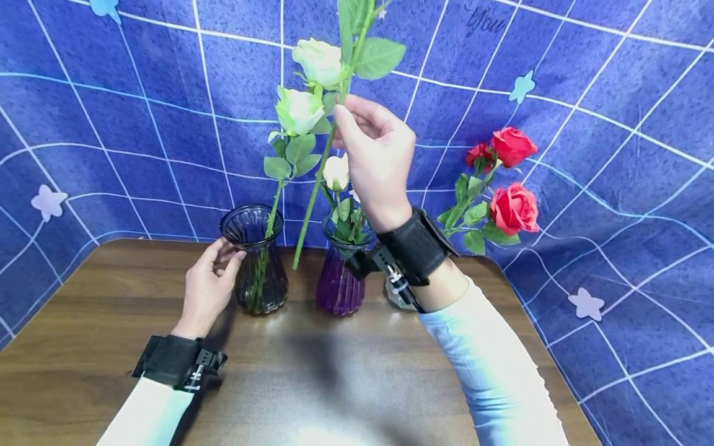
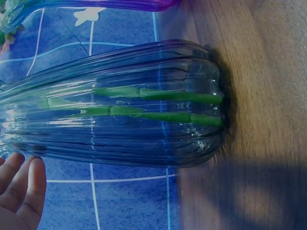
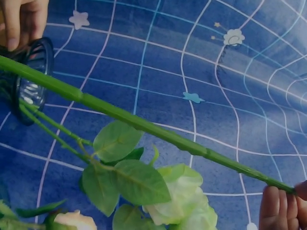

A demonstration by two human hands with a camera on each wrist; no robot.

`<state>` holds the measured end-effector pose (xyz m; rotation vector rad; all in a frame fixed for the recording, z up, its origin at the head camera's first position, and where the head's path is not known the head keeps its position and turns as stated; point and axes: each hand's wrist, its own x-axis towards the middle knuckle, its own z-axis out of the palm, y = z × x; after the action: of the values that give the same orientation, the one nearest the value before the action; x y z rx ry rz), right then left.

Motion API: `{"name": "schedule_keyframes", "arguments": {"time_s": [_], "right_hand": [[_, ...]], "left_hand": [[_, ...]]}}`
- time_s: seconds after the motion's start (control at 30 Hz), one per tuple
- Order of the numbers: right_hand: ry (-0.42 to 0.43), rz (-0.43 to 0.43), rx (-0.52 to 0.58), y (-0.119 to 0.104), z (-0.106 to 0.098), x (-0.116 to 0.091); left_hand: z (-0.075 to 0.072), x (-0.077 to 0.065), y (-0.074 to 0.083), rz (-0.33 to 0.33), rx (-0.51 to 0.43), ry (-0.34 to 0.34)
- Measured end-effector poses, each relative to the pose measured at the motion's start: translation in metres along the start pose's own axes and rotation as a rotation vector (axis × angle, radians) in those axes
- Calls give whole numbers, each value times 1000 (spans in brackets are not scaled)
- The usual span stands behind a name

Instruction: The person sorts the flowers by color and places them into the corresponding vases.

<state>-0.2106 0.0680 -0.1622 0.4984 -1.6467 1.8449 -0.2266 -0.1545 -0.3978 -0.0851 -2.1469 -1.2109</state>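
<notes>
My right hand [image 1: 382, 158] pinches a long green flower stem [image 1: 313, 214] between thumb and fingers. That stem slants in the air, its bare lower end hanging between two vases; the bloom lies beyond the head view's top edge. At the left, my left hand [image 1: 207, 286] holds the neck of a dark ribbed glass vase [image 1: 262, 272], thumb in front. White-green roses [image 1: 300, 111] stand in this vase, and their stems [image 2: 182, 117] reach its bottom in the left wrist view. In the right wrist view the held stem [image 3: 144, 125] crosses in front of the vase rim [image 3: 45, 72].
A purple glass vase [image 1: 340, 282] with pale flowers [image 1: 336, 173] stands mid-table, partly behind my right wrist. Red roses [image 1: 514, 207] rise at the right from a clear vase [image 1: 396, 296], mostly hidden by my arm. A blue gridded cloth [image 1: 167, 124] hangs behind the wooden table [image 1: 268, 384].
</notes>
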Motion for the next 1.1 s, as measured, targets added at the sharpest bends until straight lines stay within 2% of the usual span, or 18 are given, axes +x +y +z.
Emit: {"name": "schedule_keyframes", "arguments": {"time_s": [0.2,0.5,0.77,1.1], "right_hand": [[19,-22,57,-4,22,7],[9,-69,27,6,43,8],[21,-105,6,14,48,9],[-15,-79,-120,20,50,3]], "left_hand": [[-1,0,1,-8,2,-5],[1,-1,-3,3,-16,-4],[2,1,-5,8,-26,-2],[1,0,-5,-5,-25,-2]]}}
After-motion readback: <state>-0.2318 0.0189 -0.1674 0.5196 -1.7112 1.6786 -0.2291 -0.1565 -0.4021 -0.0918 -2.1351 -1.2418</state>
